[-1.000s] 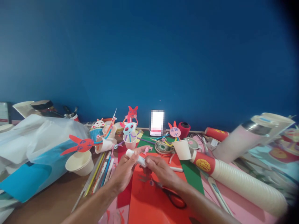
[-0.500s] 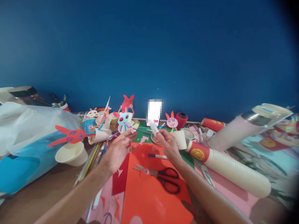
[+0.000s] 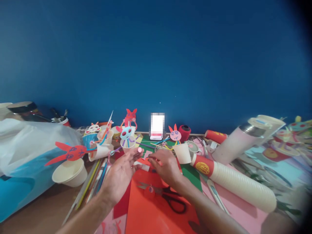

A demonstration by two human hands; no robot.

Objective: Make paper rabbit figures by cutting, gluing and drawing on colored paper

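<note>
My left hand (image 3: 119, 177) is held palm up with its fingers bent. A small pink disc (image 3: 140, 150) sits at its fingertips. To its right my right hand (image 3: 167, 167) reaches down over the orange paper (image 3: 146, 217), fingertips drawn together; what they hold, if anything, is hidden. Between the hands is a short white tube-like thing (image 3: 145, 167), close to my left thumb. Black-handled scissors (image 3: 174, 201) lie on the orange paper below, with a small round paper face (image 3: 150, 189) on the blades.
Paper-cup figures stand at the back, among them a blue-faced one (image 3: 126, 133) and a pink-faced one (image 3: 175, 135). A lit phone (image 3: 157, 126) leans near the wall. Stacked cups (image 3: 243, 182) and a flask (image 3: 236, 144) lie right. A plastic bag (image 3: 31, 156) fills the left.
My right hand has come down and left, from holding up a white tube to low over the orange paper. My left hand keeps the pink disc at its fingertips. The view has tilted slightly up.
</note>
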